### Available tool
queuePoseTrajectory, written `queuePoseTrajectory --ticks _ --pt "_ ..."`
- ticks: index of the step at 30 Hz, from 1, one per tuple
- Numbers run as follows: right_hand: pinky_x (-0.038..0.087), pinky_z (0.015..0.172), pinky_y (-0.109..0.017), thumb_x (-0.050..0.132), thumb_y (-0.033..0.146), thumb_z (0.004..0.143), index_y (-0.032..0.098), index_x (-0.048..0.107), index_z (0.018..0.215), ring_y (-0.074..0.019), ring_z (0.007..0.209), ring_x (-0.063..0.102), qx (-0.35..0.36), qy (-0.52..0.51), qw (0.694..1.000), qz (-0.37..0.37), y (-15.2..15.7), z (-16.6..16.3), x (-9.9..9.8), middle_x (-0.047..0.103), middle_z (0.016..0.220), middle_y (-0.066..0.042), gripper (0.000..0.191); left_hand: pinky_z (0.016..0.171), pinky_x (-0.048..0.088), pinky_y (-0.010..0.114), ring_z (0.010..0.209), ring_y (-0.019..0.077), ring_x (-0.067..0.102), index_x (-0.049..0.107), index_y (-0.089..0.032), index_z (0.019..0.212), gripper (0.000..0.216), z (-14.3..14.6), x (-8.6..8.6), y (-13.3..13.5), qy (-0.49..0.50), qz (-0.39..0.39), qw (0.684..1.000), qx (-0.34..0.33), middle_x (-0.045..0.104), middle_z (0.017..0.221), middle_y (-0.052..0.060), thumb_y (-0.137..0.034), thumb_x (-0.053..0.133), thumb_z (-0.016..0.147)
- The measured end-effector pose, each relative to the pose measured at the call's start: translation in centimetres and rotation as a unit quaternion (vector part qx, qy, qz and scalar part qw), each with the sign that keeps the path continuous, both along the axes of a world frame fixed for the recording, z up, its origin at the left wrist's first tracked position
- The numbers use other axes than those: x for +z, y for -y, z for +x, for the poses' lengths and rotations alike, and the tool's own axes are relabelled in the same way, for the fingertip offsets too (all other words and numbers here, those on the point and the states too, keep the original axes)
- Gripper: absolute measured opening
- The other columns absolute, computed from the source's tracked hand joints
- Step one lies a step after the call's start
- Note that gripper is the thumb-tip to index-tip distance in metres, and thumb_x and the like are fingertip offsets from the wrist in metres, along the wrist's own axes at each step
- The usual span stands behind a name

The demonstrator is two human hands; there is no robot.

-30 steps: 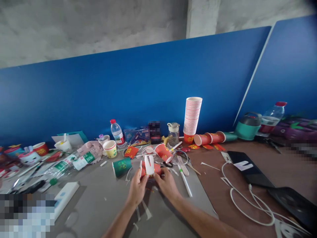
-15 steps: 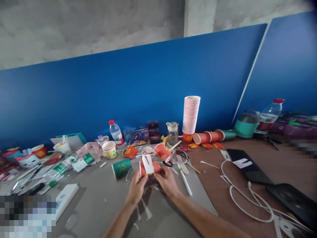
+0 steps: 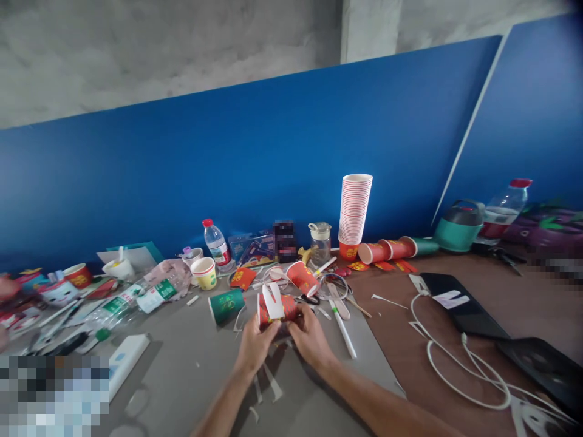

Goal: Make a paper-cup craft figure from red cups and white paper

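A red paper cup (image 3: pixel 288 308) lies on its side between my two hands, just above the grey table mat. Against its upper side rests a white paper cutout (image 3: pixel 274 301) with two long prongs. My left hand (image 3: pixel 257 340) grips the cup's left end, thumb on the near side. At the other end, my right hand (image 3: pixel 310 335) closes round the cup with its thumb pointing inward. The fingers behind the cup are hidden. Left of it a green paper cup (image 3: pixel 226 306) lies on its side, and another red cup (image 3: pixel 303 278) lies tipped behind.
A tall stack of paper cups (image 3: pixel 355 209) stands at the back beside a glass jar (image 3: pixel 320 244). A white marker (image 3: pixel 344 331) lies to the right. A white cable (image 3: pixel 430 364) loops near a dark phone (image 3: pixel 460 303). Plastic bottles (image 3: pixel 157 294) lie at left.
The view has shifted slightly. Both hands still hold the red cup, and the thumbs have moved a little along its near side.
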State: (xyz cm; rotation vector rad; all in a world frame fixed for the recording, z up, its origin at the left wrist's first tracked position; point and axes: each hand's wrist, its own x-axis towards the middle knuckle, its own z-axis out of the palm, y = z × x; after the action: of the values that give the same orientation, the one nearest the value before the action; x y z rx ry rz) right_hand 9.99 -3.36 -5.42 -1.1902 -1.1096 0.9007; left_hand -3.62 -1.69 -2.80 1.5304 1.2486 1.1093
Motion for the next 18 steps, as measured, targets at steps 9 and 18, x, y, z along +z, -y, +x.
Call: queuePoseTrajectory --ticks 9,18 --pt "0.049 0.074 -0.033 0.051 0.015 0.067 0.017 0.055 0.093 -0.0203 0.079 0.06 -0.001 0.073 0.996 0.047 1.3 -0.4 0.9 0.062 0.086 -0.006 0.026 0.087 0.049 0.04 0.091 0.0283 0.067 0.069 -0.014 0.094 0.031 -0.2 0.5 -0.1 -0.028 0.032 0.998 0.038 0.074 0.093 0.009 -0.032 0.064 0.069" --pt "0.049 0.074 -0.032 0.051 0.018 0.068 0.017 0.055 0.091 -0.0209 0.081 0.061 0.017 0.033 0.999 0.025 1.0 -0.4 0.5 0.064 0.087 -0.006 0.024 0.088 0.049 0.039 0.09 0.0267 0.066 0.068 -0.014 0.094 0.029 -0.5 -0.1 -0.2 -0.025 0.046 0.998 0.028 0.074 0.092 0.008 -0.031 0.059 0.073"
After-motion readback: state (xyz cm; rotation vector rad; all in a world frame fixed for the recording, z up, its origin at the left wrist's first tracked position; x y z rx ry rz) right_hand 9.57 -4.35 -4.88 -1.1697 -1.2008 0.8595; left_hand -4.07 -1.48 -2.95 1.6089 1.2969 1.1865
